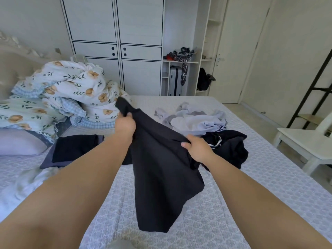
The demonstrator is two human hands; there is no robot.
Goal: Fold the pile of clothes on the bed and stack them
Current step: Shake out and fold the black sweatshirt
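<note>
Garment: black garment [161,169] held up over the bed [206,221], between both hands, its lower edge hanging down toward the near side of the mattress.
Left hand: left hand [125,125] grips the upper far corner of the garment, fingers curled round a bunched fold that sticks up past the knuckles.
Right hand: right hand [196,149] pinches the garment's edge lower and nearer, thumb on top of the cloth.
Look: plain black, matte, loosely draped with soft creases, unfolded; what kind of clothing it is cannot be told.
Pile: unfolded pile [197,121] lies on the bed beyond the right hand, pale blue and grey pieces behind, a dark piece with a white cord in front.
Stack: folded stack [71,150] of dark clothes lies on the bed just left of the left forearm.
Bedding: floral quilt [71,83] heaped at the far left.
</note>
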